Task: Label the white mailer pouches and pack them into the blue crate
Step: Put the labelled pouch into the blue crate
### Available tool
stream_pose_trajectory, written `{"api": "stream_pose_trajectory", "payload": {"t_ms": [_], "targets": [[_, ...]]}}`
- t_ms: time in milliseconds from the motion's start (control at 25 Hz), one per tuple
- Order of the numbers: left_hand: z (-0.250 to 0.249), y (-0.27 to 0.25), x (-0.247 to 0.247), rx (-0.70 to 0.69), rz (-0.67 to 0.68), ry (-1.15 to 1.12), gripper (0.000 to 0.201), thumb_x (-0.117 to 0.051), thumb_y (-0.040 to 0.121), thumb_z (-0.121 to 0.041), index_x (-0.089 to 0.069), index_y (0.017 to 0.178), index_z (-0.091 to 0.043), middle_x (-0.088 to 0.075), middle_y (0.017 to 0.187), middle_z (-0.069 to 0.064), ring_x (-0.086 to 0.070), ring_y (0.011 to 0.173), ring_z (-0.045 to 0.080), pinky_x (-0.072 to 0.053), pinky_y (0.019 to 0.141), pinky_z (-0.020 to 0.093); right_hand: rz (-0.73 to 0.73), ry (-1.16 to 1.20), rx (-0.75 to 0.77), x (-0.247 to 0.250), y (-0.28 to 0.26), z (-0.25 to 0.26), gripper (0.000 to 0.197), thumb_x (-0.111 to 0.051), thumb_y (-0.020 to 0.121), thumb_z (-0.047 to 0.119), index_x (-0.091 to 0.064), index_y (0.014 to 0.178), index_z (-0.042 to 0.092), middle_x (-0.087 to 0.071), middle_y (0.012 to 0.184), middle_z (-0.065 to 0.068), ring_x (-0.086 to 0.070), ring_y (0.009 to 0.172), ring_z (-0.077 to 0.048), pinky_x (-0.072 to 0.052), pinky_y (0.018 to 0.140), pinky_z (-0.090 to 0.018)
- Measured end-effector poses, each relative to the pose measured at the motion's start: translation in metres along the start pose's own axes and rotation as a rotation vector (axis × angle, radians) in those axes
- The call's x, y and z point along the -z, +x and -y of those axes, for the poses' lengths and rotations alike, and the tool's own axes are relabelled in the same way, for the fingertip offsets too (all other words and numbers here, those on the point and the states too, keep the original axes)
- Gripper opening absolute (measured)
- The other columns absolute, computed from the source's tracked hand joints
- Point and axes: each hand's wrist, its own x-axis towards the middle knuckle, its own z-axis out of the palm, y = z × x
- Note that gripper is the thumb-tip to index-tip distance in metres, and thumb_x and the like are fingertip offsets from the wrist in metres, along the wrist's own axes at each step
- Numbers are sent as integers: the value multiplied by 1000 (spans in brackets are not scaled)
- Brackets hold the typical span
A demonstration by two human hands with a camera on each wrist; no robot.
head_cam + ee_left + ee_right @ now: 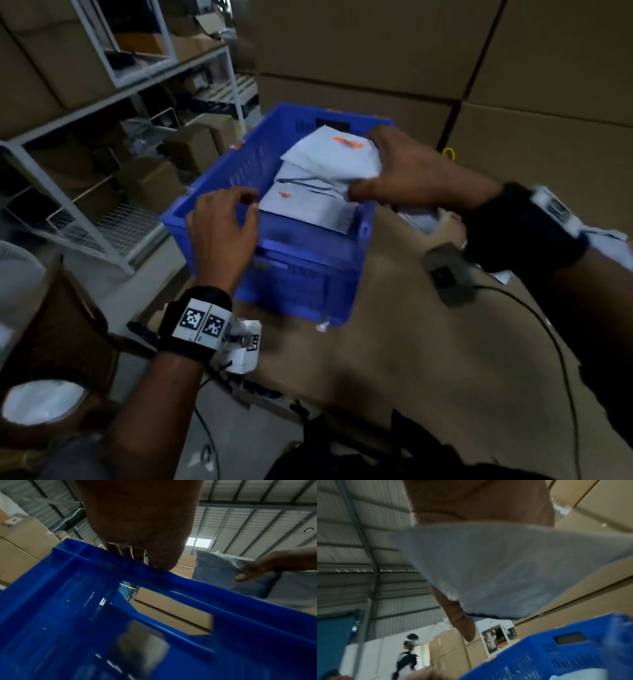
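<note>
Above the blue crate (209,192), right grip (404,171) pinches a white pouch (332,159).

I logged one blue crate (212,192). White mailer pouches: I counted at least three, one held above the crate (330,156), one flat inside (308,207), one between them (294,174); the blurred pile hid any more. Two orange labels. Two hands, left (222,233) and right (414,171).

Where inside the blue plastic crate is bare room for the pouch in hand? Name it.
The near end of the blue plastic crate looks barest, between its front wall and the flat white mailer pouch. The far half is crowded with stacked pouches under the pouch the right hand grips.
</note>
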Motion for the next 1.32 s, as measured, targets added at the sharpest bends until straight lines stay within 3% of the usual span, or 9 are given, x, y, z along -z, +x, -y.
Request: {"api": "stream_pose_trajectory", "payload": {"t_ms": [160,280,320,400,520,640,880,1160,1320], "targets": [[54,72,6,77,262,76,22,-58,91,-40,-70,107,-29,-74,103,2,-67,100,31,-54,85,46,102,-318,-64,-38,128,35,70,-81,74,46,-56,128,11,-62,111,-5,-63,93,-26,-48,74,-33],[60,90,4,-15,342,218,17,-58,95,-36,-69,106,-29,-74,99,8,-68,96,34,-53,75,43,329,-436,-86,-91,190,31,33,-83,78,35,-71,101,14,-72,115,-12,-67,92,-24,-54,65,-29],[62,90,2,-49,342,268,17,-57,96,-37,-68,107,-29,-74,98,7,-67,95,34,-51,73,42,396,-441,-114,-113,206,24,40,-83,82,33,-68,115,16,-64,134,-17,-64,108,-26,-55,76,-29],[65,86,0,-58,318,295,17,-55,97,-38,-67,106,-29,-74,95,5,-67,94,34,-45,68,39,433,-480,-164,-156,226,3,91,-83,83,42,-35,154,8,-33,160,-22,-44,140,-35,-46,105,-38],[64,86,0,-13,289,294,17,-52,100,-40,-65,106,-30,-74,93,2,-67,90,32,-36,62,36,304,-553,-125,-198,242,-33,105,-79,73,69,-36,151,13,-35,152,-18,-33,141,-39,-33,109,-54],[61,87,1,5,307,307,16,-53,100,-40,-65,106,-31,-75,92,0,-68,86,29,-32,60,33,251,-600,-71,-219,244,-55,105,-71,69,82,-43,146,16,-39,145,-14,-35,134,-37,-33,104,-53],[58,86,3,16,327,307,18,-50,101,-41,-65,106,-31,-74,90,-2,-67,82,27,-31,59,32,292,-447,-105,-224,248,-60,111,-71,73,79,-35,154,13,-40,150,-15,-37,140,-36,-39,109,-50],[55,87,7,18,341,291,18,-50,101,-40,-65,107,-31,-74,94,-3,-67,87,25,-32,61,33,285,-390,-71,-192,246,-44,86,-61,88,72,-47,149,13,-53,148,-18,-52,133,-36,-43,107,-42],[61,87,4,26,321,267,17,-51,100,-40,-66,106,-31,-75,96,-3,-67,91,27,-39,64,35,302,-490,-42,-126,236,-9,54,-62,97,53,-65,128,9,-64,135,-15,-58,122,-36,-48,97,-40]]}}
